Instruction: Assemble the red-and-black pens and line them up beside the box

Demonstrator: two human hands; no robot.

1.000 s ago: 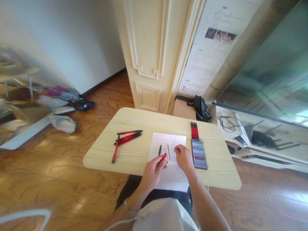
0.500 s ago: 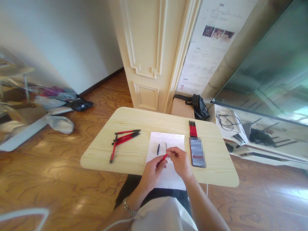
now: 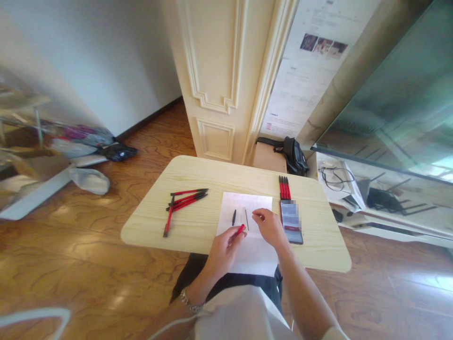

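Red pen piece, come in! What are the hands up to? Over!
Left hand pinching red piece. Right hand apart from it, whether holding anything unclear. Black piece and dark rod on white paper, just beyond left hand.

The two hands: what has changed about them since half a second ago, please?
The right hand has drawn away to the right from the red pen part, where its fingertips were. The left hand still holds that part. The paper, the phone and the four pens beyond it stayed as they were.

The barrel (image 3: 241,229) is red, the 4 aligned pens (image 3: 285,190) red-and-black, the paper (image 3: 253,260) white, the table (image 3: 146,217) pale wood-grain.
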